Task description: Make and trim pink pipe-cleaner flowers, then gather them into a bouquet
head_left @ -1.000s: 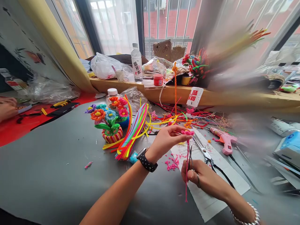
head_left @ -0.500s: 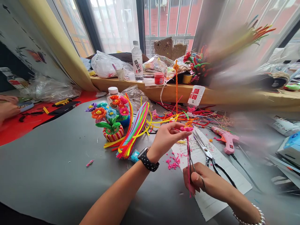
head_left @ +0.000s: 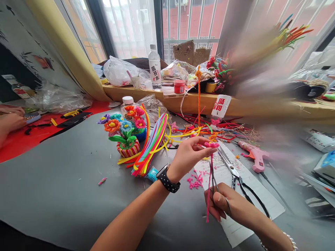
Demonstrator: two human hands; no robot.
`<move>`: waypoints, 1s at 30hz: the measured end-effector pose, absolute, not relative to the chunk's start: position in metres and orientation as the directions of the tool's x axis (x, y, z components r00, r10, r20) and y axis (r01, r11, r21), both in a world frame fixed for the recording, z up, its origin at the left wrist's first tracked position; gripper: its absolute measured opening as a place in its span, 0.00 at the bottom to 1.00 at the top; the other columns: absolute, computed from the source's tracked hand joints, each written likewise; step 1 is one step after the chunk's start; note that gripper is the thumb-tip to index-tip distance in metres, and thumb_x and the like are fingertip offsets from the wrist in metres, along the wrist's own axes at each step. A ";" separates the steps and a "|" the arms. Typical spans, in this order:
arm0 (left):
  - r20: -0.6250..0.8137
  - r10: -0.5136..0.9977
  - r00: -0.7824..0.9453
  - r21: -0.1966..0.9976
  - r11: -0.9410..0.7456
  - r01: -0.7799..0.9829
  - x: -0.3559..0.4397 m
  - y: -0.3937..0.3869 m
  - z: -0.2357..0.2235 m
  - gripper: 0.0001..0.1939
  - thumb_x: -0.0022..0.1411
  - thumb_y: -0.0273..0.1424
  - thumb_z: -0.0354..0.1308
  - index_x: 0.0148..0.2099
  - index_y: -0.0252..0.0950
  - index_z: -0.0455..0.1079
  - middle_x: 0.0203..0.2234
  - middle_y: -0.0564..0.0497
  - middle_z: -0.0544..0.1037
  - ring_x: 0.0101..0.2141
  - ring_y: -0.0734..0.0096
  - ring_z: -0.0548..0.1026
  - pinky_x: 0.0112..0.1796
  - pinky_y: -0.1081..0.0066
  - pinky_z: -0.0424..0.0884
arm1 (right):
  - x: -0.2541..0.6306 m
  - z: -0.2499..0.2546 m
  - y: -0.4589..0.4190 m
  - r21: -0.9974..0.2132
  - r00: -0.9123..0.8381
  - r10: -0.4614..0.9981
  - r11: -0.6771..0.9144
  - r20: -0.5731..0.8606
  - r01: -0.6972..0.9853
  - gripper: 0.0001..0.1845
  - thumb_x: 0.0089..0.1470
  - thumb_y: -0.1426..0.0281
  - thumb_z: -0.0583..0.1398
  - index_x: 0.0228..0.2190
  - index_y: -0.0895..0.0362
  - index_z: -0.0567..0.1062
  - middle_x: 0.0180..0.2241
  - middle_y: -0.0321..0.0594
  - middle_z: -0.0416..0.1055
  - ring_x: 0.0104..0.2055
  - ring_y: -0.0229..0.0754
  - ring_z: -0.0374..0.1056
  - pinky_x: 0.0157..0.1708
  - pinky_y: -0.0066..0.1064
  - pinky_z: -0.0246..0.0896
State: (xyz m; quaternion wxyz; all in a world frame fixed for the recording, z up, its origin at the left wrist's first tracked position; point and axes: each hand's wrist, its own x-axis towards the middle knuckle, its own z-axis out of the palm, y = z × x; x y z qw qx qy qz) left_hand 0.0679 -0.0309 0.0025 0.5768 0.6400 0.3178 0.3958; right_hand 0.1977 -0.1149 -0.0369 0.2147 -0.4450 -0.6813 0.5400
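My left hand point(head_left: 188, 155), with a black dotted watch on the wrist, pinches a small pink pipe-cleaner flower point(head_left: 211, 144) by its head. The flower's pink stem point(head_left: 209, 190) hangs straight down. My right hand point(head_left: 225, 205) is closed around a small pair of scissors point(head_left: 212, 177), whose blades point up alongside the stem. Both hands hover over a white paper sheet point(head_left: 251, 190) on the grey table point(head_left: 65, 188). Pink trimmings point(head_left: 195, 182) lie under them.
Finished pipe-cleaner flower pots point(head_left: 125, 130) and a bundle of coloured pipe cleaners point(head_left: 151, 143) lie left of my hands. Large scissors point(head_left: 230, 167) and a pink glue gun point(head_left: 255, 155) lie to the right. Another person's hand point(head_left: 10, 120) rests at far left. A bottle point(head_left: 155, 68) stands on the cluttered sill.
My right hand with the scissors has shifted slightly along the stem; the stem's lower end swung back to hanging below the hand. The left hand has barely moved.
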 end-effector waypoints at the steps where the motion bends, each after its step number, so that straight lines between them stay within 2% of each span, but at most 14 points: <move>1: 0.142 0.864 0.484 0.990 -0.134 -0.053 0.068 -0.031 0.003 0.17 0.46 0.39 0.59 0.36 0.31 0.68 0.28 0.47 0.73 0.28 0.74 0.71 0.31 0.72 0.67 | 0.197 -0.038 -0.115 -0.927 -0.507 0.841 0.018 -0.188 0.374 0.39 0.43 0.38 0.40 0.09 0.59 0.61 0.10 0.33 0.51 0.15 0.31 0.48 0.17 0.25 0.42; 6: 0.131 0.865 0.484 0.991 -0.105 -0.081 0.068 -0.031 0.004 0.16 0.46 0.37 0.60 0.34 0.31 0.68 0.30 0.47 0.73 0.27 0.75 0.71 0.31 0.73 0.68 | 0.194 -0.044 -0.114 -0.938 -0.501 0.852 0.033 -0.154 0.344 0.39 0.45 0.40 0.39 0.08 0.59 0.61 0.10 0.32 0.49 0.14 0.30 0.46 0.16 0.26 0.40; 10: 0.132 0.863 0.488 0.991 -0.098 -0.095 0.068 -0.030 0.003 0.16 0.45 0.37 0.60 0.35 0.32 0.67 0.32 0.46 0.72 0.28 0.74 0.71 0.33 0.71 0.69 | 0.189 -0.045 -0.115 -0.948 -0.484 0.861 0.006 -0.157 0.319 0.37 0.47 0.42 0.40 0.08 0.59 0.61 0.11 0.33 0.51 0.15 0.30 0.45 0.17 0.26 0.40; 16: 0.062 0.881 0.470 0.986 0.021 -0.168 0.068 -0.029 0.003 0.27 0.42 0.33 0.63 0.47 0.36 0.62 0.33 0.48 0.71 0.31 0.73 0.71 0.33 0.71 0.68 | 0.186 -0.045 -0.116 -0.961 -0.471 0.867 -0.029 -0.161 0.275 0.36 0.48 0.43 0.41 0.09 0.59 0.61 0.11 0.33 0.52 0.15 0.30 0.45 0.18 0.26 0.42; 21: -0.029 0.863 0.505 0.951 0.180 -0.252 0.067 -0.031 0.009 0.34 0.43 0.29 0.63 0.52 0.35 0.55 0.31 0.48 0.72 0.28 0.77 0.70 0.33 0.72 0.67 | 0.186 -0.046 -0.115 -0.960 -0.475 0.871 0.014 -0.126 0.280 0.37 0.46 0.42 0.41 0.09 0.59 0.61 0.11 0.32 0.48 0.15 0.31 0.45 0.18 0.27 0.40; 26: -0.046 0.873 0.486 0.936 0.207 -0.283 0.068 -0.031 0.008 0.35 0.41 0.29 0.64 0.52 0.34 0.55 0.31 0.47 0.72 0.30 0.76 0.71 0.34 0.71 0.66 | 0.185 -0.038 -0.117 -0.959 -0.503 0.855 0.021 -0.129 0.282 0.38 0.42 0.38 0.39 0.10 0.59 0.59 0.13 0.32 0.50 0.16 0.30 0.44 0.19 0.26 0.42; 30: -0.069 0.869 0.491 0.932 0.232 -0.279 0.068 -0.031 0.007 0.35 0.39 0.30 0.66 0.51 0.33 0.56 0.28 0.50 0.72 0.29 0.75 0.71 0.34 0.71 0.66 | 0.185 -0.034 -0.117 -0.955 -0.507 0.851 0.022 -0.138 0.297 0.38 0.39 0.36 0.38 0.12 0.58 0.59 0.13 0.31 0.49 0.16 0.30 0.44 0.19 0.26 0.44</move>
